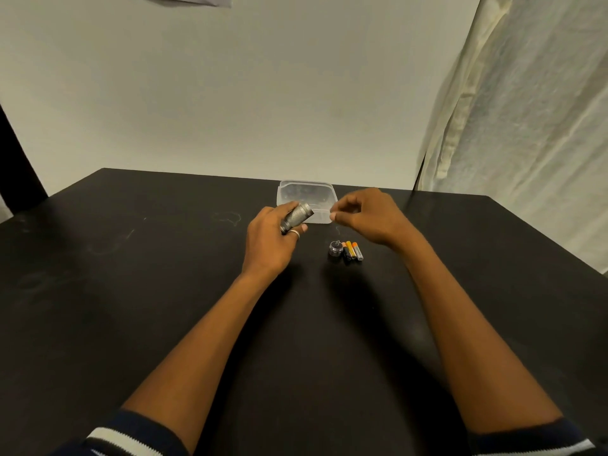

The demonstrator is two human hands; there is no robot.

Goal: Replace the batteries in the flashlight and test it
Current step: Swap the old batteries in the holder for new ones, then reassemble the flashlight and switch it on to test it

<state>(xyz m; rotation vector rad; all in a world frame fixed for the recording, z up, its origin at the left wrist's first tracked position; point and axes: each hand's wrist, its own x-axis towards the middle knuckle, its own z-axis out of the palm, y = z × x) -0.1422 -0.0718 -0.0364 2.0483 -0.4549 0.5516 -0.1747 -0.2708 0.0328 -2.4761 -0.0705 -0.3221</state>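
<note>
- Gripping the flashlight (297,217), the left hand (269,240) curls its fingers round the knurled grey barrel and holds it tilted above the table (131,291), one end pointing up and to the right.
- A pale ring (295,232) sits on one finger of that hand, just under the barrel.
- The right hand (368,218) hovers just right of the flashlight, apart from it, fingers curled, with thumb and forefinger drawn close together. At this size it cannot be told whether they pinch anything small.
- A clear plastic container (307,185) stands on the table just behind both hands, partly hidden by the flashlight.
- Nearer the person, below the right hand, a round metal cap (335,249) rests on the table.
- A few small batteries (352,251) lie side by side just right of the cap, the nearest touching or almost touching it. They show orange, yellow, black and grey.
- Both forearms reach in from the bottom edge, and dark sleeves (131,436) with a white stripe show there.
- A pale wall (230,93) rises behind the table, and a light curtain (526,126) hangs at the right.
</note>
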